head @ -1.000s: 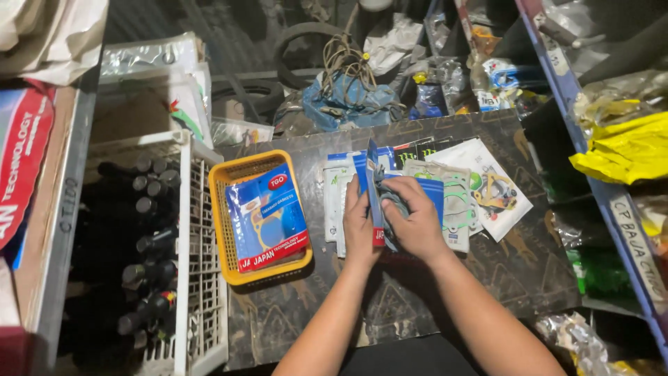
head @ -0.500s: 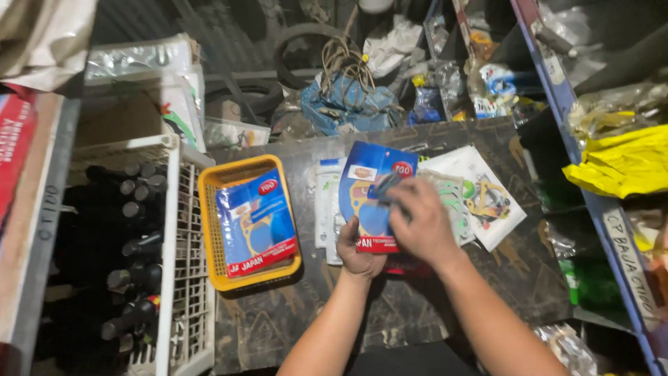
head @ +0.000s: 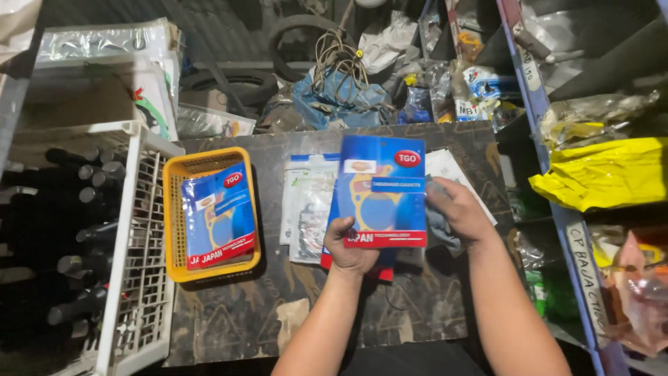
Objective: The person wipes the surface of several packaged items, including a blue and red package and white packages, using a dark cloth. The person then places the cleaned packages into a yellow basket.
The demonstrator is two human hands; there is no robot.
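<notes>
My left hand (head: 350,249) grips the bottom edge of a flat blue and red packet (head: 381,191) and holds it upright over the dark board (head: 229,313). My right hand (head: 459,209) is closed around a grey cloth (head: 440,226) just right of the packet, touching its edge. Under and beside the packet lie several more flat clear and blue packets (head: 306,205) spread on the board. To the left, a yellow plastic basket (head: 175,216) holds another blue and red packet (head: 217,214).
A white plastic crate (head: 136,264) of dark bottles stands at the left. Behind the board lie a blue bag with a coil of cord (head: 337,90), tyres and bagged parts. A blue shelf frame (head: 550,174) with a yellow bag (head: 605,174) runs along the right.
My left hand has lifted one blue and red packet off the spread and raised it upright. My right hand has shifted from the packet's face to its right side with the cloth.
</notes>
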